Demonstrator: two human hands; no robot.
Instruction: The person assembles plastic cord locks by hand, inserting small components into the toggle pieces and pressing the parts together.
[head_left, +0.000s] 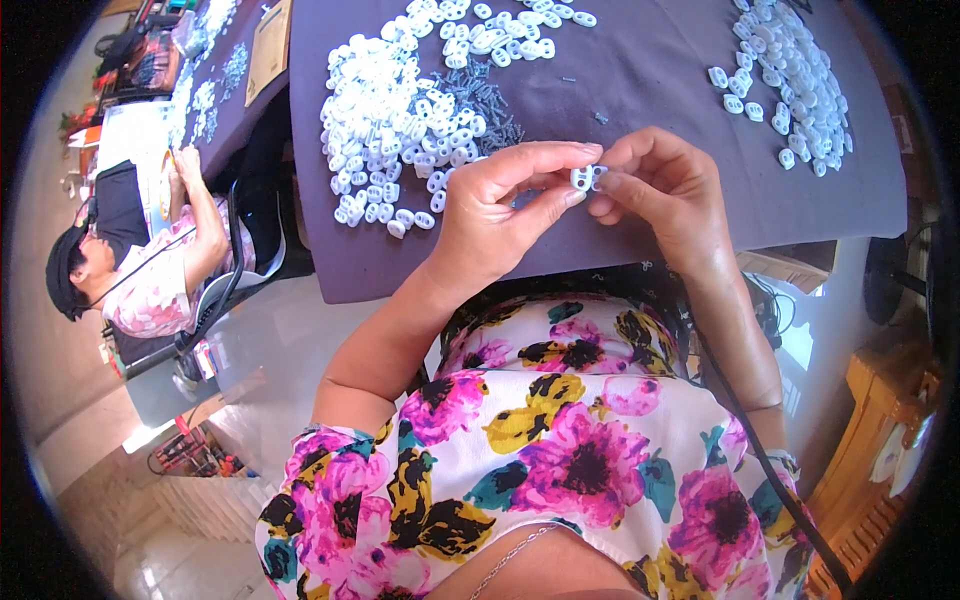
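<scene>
Above the near edge of the dark table, my left hand [495, 205] pinches a small white two-holed plastic piece [581, 179] between thumb and fingers. My right hand [668, 185] meets it there, its thumb and forefinger closed on the right end of the piece. Whether a separate small part sits between the right fingertips is hidden. Left of my hands lies a big heap of similar white pieces [375, 105]. Small dark grey spring-like parts [490, 100] are piled beside that heap.
Another pile of white pieces [800, 90] lies at the right of the table [650, 70]. More are scattered at the far side [510, 35]. At the left, another person [165, 250] sits at a table with similar parts. A wooden piece of furniture [870, 420] stands at right.
</scene>
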